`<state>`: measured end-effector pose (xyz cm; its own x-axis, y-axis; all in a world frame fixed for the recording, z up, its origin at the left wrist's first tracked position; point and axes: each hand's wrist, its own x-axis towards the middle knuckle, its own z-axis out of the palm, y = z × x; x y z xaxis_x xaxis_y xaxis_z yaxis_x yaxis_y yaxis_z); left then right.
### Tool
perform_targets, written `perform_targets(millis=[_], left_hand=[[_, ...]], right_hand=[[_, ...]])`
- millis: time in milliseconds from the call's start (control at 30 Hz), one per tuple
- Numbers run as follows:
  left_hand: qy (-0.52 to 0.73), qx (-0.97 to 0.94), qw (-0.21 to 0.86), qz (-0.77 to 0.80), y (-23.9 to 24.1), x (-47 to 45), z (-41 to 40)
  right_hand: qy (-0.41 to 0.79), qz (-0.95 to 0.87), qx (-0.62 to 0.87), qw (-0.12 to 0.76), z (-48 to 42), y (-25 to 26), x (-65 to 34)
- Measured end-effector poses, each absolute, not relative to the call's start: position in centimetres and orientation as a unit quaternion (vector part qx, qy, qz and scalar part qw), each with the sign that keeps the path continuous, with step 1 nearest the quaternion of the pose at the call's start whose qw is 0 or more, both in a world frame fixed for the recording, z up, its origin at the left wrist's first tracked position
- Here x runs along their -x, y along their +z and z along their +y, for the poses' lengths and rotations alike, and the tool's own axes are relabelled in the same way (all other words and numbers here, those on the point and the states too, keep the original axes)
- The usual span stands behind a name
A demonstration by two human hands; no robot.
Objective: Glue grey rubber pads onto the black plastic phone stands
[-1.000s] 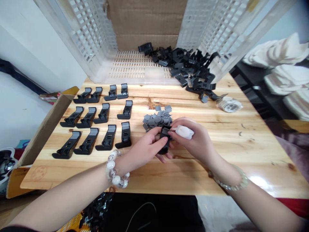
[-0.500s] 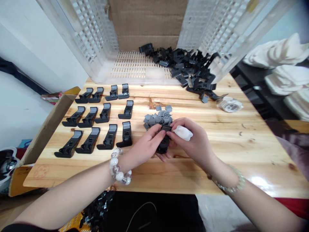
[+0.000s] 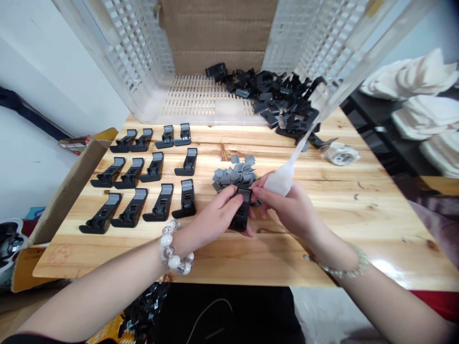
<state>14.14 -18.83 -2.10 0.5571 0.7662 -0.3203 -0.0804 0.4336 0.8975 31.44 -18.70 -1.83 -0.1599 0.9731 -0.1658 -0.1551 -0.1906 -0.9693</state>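
Note:
My left hand (image 3: 223,210) is closed around a black plastic clip bracket (image 3: 242,210), held tilted just above the table. Its thumb presses on the bracket's upper face. In my right hand (image 3: 283,203) is a small white squeeze bottle (image 3: 281,180), its long tapered nozzle pointing up and to the right. The right thumb and forefinger are pinched beside the bracket's top end; whatever lies between them is too small to make out. Right behind the hands is a heap of small grey square pads (image 3: 234,174). Several black brackets with grey-padded ends, one being (image 3: 186,198), stand in rows at left.
A white plastic crate (image 3: 211,114) lies with its open side towards me, a pile of black parts (image 3: 276,91) spilling from its right side. A roll of tape (image 3: 340,154) rests at right on the wooden table (image 3: 322,210). Cardboard boxes (image 3: 71,191) stand left.
The white bottle has swung upward in my right hand, so its nozzle now shows. My right fingers have shifted slightly right, uncovering more of the bracket's top. The left hand keeps its hold.

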Motion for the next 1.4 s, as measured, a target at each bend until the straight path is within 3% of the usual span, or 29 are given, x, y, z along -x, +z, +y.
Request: perform_targets(millis=[1400], left_hand=[[0.293,-0.369,0.802,0.367,-2.23,-13.95,-18.43]], right_hand=[[0.596,-0.418,0.500,0.470,-18.40,-2.13,-31.39]])
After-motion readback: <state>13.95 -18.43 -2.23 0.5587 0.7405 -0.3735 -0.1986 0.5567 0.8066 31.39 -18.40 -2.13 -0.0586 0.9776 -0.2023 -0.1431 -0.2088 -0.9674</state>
